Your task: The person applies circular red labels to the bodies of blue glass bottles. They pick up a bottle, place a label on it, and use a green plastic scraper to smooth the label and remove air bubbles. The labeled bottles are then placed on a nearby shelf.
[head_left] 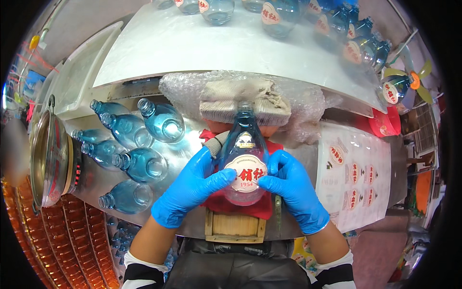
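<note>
Bottle [244, 150]: nearest the cam, sitting approx ctr of frame; blue see-through glass, neck pointing up the frame, round belly toward btm; cream label [246, 174] w/ red print showing on the belly.
L hand [191, 185]: blue-gloved, coming in from btm L, holding bottle's L side; thumb resting on label's L edge, other fingers partly hidden.
R hand [294, 190]: blue-gloved too, coming in from btm R, holding bottle's R side; thumb lying at label's R edge, index curling just above it.
Grip: both hands holding the same bottle betw. them, 1 thumb per side.
Red cloth [256, 210]: peeking out below the belly; can't tell if bottle's touching it.
Wooden block [236, 227]: showing just below cloth, btm ctr.
Beige pad [219, 103]: lying at bottle's neck end, upper ctr, w/ bubble wrap [308, 108] spreading around it.
Blue bottles [139, 164]: several lying w/o visible labels on metal table [185, 144], L of ctr.
Label sheet [332, 207]: lying R of the R hand, showing rows of printed labels.
White table [216, 53]: filling upper frame; labelled bottles [279, 21] standing along top & upper R.
Fan [415, 79]: showing at R edge.
</note>
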A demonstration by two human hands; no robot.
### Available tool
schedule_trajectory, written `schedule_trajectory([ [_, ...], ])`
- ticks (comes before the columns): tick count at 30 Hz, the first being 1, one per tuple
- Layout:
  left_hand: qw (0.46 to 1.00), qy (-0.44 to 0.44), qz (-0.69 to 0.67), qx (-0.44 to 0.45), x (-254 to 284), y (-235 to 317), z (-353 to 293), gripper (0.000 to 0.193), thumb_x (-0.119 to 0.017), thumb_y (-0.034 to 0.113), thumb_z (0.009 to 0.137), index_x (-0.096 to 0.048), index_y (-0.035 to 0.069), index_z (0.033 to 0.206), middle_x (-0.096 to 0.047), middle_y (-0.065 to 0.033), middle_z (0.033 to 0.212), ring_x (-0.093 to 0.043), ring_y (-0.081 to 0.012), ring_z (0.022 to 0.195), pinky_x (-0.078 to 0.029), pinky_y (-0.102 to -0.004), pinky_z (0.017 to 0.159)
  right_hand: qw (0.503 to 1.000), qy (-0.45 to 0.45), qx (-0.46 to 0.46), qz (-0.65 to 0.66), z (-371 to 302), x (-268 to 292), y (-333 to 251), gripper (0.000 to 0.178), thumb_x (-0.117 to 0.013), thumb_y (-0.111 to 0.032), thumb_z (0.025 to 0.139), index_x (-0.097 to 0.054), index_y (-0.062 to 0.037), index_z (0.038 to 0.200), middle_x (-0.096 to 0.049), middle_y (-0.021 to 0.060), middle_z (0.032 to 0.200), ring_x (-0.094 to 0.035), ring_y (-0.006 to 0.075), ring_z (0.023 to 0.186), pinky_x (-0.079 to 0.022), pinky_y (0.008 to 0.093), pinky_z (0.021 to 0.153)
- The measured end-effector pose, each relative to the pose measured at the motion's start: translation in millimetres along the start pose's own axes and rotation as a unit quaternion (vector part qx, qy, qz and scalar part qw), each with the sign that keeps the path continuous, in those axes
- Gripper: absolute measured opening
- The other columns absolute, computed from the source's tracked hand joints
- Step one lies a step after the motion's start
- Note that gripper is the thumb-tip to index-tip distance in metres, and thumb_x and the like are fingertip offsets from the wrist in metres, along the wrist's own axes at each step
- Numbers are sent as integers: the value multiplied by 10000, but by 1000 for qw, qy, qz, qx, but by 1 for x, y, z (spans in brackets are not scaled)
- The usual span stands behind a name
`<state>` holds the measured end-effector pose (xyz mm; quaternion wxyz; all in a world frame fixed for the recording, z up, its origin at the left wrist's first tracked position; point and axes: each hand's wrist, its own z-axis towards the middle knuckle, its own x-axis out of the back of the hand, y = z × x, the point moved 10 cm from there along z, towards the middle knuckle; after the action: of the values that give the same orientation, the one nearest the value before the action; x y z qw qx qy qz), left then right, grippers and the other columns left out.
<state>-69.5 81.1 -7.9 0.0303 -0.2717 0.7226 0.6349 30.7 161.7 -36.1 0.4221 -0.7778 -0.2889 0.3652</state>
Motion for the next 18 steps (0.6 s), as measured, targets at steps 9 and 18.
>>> schedule_trajectory([
  [9, 993, 51, 106, -10, 18, 4, 15, 464, -521, 298, 890, -460, -27, 1216, -542, -118, 1147, -503, -173, 1054, -378, -313, 949, 998, -10, 15, -68, 9, 1, -12, 227, -690, -215, 784, -500, -102, 737, -469, -35, 699, -409, 41, 661, -364, 197, 600],
  [18, 983, 157, 51, 76, 13, 17, 22, 278, -528, 122, 884, -548, -14, 1126, -582, -107, 1077, -579, -181, 950, -486, -296, 817, 992, 70, -14, -101, 19, 0, -21, 331, -724, -235, 761, -435, -119, 651, -408, -54, 655, -359, 35, 611, -308, 197, 518],
])
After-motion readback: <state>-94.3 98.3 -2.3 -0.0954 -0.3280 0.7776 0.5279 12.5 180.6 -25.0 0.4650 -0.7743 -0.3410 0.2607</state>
